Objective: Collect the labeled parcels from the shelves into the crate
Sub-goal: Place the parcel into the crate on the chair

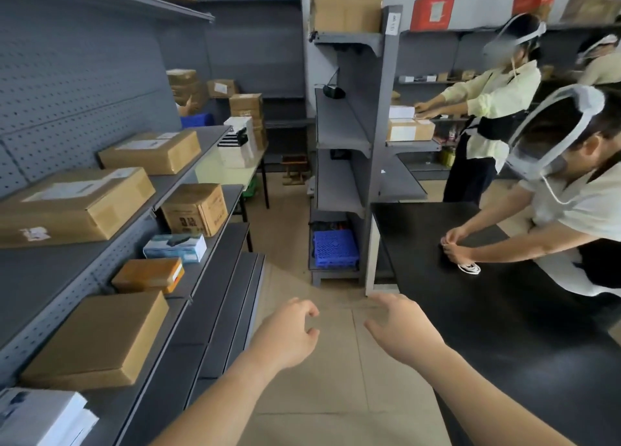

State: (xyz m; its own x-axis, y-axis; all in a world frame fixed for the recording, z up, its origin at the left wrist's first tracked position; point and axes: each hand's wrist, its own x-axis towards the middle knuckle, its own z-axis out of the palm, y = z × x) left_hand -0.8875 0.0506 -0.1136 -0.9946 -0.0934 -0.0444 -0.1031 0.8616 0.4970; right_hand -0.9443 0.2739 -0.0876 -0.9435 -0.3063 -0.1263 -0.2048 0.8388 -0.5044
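My left hand [289, 334] and my right hand [400, 331] are stretched out over the tiled aisle floor, fingers loosely curled, holding nothing. Grey shelves [208, 297] run along my left. On them lie labeled cardboard parcels: a large flat one [77, 207], another further back [151, 153], a printed cube box [195, 210], a small orange-edged box [148, 275] and a plain brown box [97, 341]. A blue-and-white carton [176, 247] sits between them. A blue crate [336, 247] stands on the bottom shelf of the far rack.
A black table [504, 311] fills the right side; a person [571, 210] leans over it. Another person [487, 119] works at shelves behind. A white table [235, 173] with boxes stands at the aisle's far left. A white box [40, 418] sits at the lower left.
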